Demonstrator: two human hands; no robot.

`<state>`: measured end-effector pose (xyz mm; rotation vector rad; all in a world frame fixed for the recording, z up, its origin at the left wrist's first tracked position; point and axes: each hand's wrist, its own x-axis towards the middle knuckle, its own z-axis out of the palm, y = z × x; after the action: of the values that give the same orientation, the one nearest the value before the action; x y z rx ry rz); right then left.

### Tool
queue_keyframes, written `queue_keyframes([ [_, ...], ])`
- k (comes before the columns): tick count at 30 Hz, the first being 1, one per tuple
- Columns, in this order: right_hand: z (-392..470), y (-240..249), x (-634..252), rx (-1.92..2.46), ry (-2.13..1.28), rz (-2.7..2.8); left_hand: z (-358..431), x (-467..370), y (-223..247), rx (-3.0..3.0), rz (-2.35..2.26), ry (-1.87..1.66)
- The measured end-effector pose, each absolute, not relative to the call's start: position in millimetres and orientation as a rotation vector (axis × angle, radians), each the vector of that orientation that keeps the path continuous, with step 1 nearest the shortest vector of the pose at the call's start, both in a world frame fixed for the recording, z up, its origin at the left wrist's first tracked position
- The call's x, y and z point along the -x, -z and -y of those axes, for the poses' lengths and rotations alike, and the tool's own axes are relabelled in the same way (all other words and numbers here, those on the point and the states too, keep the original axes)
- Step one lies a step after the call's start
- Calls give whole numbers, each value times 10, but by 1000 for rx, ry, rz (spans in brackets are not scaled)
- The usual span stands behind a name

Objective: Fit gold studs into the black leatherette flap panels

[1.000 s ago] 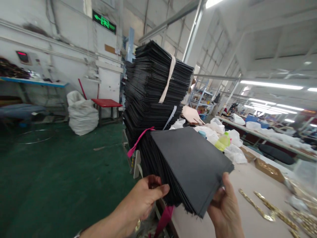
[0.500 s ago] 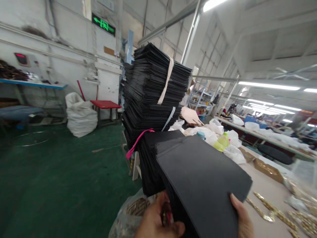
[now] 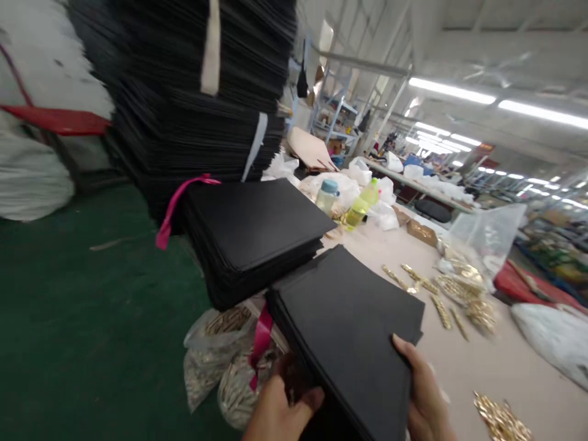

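Note:
A stack of thin black sheets (image 3: 353, 331) is between my two hands at the near edge of the table. My left hand (image 3: 282, 401) is closed on its left side, with its fingers partly hidden. On the right side, my right hand (image 3: 422, 386) grips the edge with its thumb over the top sheet. A pink ribbon (image 3: 263, 334) hangs by the stack's left corner, above my left hand. Just beyond lies another pile of black sheets (image 3: 261, 220), with a second pink ribbon (image 3: 177, 205) at its far left corner.
A tall stack of black sheets (image 3: 184, 122) rises at the back left. Clear bags of small pieces (image 3: 229, 367) sit below the table edge. On the table (image 3: 386, 245) are gold chain pieces (image 3: 466, 294), a yellow-green bottle (image 3: 362, 205) and a blue-lidded jar (image 3: 327, 195).
The view has swung right and closer to the table. The held sheets have come away from the pile behind, and a pink ribbon now shows beside them.

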<state>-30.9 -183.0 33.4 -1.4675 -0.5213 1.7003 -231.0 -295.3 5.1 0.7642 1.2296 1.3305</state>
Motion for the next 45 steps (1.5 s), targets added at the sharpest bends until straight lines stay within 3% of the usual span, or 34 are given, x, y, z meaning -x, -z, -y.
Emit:
queue_keyframes([
  [7, 1682, -392, 482, 1285, -1714, 360, 2825, 2437, 155, -690, -1276, -1306],
  [12, 1551, -454, 541, 1354, -1727, 368, 2675, 2450, -21, -709, -1206, -1289],
  [19, 1239, -379, 327, 1482, -1644, 821, 2519, 2475, -91, -895, -1320, -1178],
  [22, 1323, -372, 58, 1667, -1440, 1211, 2689, 2573, -27, -909, -1464, -1128],
  [27, 1690, -602, -77, 1784, -623, 1565, 2936, 2655, -189, -856, -1416, -1109],
  [33, 2094, -789, 349, 1283, -714, 2158, 2920, 2546, -291, -897, -1271, -1103],
  [39, 2210, -747, 448, 1320, -291, 2503, 2871, 2407, -280, -906, -1158, -1107],
  [45, 2332, -803, 476, 1223, -130, 2608, 2883, 2376, -243, -911, -1145, -1117],
])
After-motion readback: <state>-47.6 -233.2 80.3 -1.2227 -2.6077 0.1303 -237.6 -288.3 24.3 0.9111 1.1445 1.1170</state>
